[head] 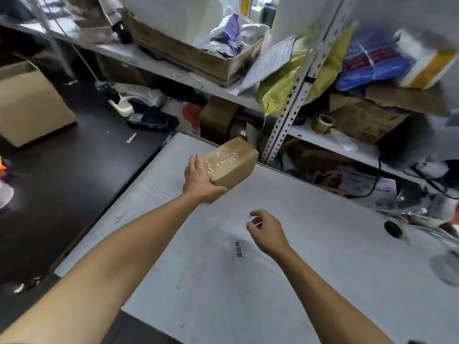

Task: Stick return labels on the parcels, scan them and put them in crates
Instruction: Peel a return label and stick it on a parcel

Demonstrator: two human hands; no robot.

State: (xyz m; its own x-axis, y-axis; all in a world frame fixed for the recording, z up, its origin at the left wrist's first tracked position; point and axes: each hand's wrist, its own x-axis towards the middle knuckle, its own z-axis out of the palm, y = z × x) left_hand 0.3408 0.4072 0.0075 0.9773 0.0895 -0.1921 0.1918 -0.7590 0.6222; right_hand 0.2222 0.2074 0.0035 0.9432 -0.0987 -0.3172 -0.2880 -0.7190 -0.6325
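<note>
While the left hand (198, 180) grips a small brown cardboard parcel (232, 162) wrapped in clear tape, the parcel is held tilted above the far edge of the white bench top (310, 269), clear of its surface. The thumb lies under the near bottom corner, the fingers reach up along the parcel's left face, and the left forearm stretches diagonally from the near left corner. A printed patch shows on the taped upper face; its text is too small to read. The right hand (267, 232) hovers above the middle of the bench with fingers loosely curled, thumb and forefinger close together, holding nothing that can be seen.

Containers: an open brown cardboard box (193, 53) on the grey metal shelf (161, 68) beyond the far edge holds white, grey and purple plastic mailer bags. A plain tan carton (29, 103) stands on the dark table (74, 182) adjoining the bench's left edge; its contents are hidden. A dark blue handheld scanner (151, 121) lies at that table's far edge. A roll of brown tape (323, 123) rests on the lower shelf, right of the perforated upright.
</note>
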